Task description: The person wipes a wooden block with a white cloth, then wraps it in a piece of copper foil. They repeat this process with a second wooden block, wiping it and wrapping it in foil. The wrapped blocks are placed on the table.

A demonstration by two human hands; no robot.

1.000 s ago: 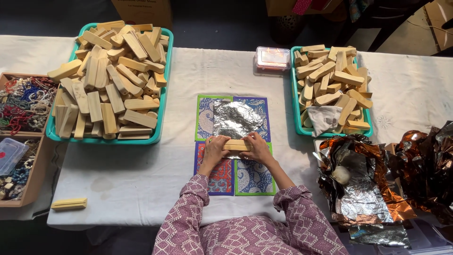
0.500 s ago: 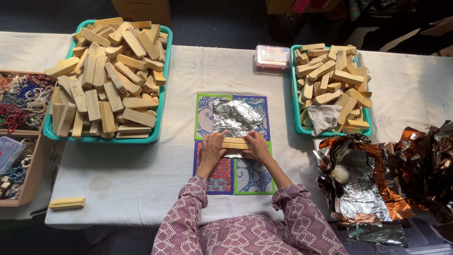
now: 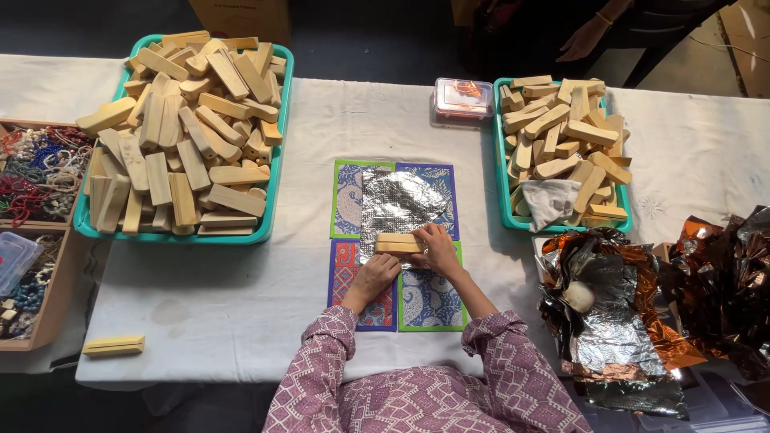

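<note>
Both hands (image 3: pixel 409 261) grip wooden block (image 3: pixel 399 243) on foil (image 3: pixel 399 200); teal trays (image 3: pixel 277 152) heaped with blocks

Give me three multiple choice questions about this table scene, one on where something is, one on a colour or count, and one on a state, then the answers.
1. Where does the lone block lie?
A. On the cloth near the table's front left edge
B. In the right tray
C. On the foil sheet

2. What colour are the two trays?
A. Red
B. Teal green
C. Black

3. How is the block at the foil sheet held?
A. Lifted high by one hand
B. Untouched
C. Both hands on it, low on the sheet

Answers: 1 A, it sits alone on the white cloth; 2 B, both rims are teal; 3 C, the left hand and right hand touch it.
</note>
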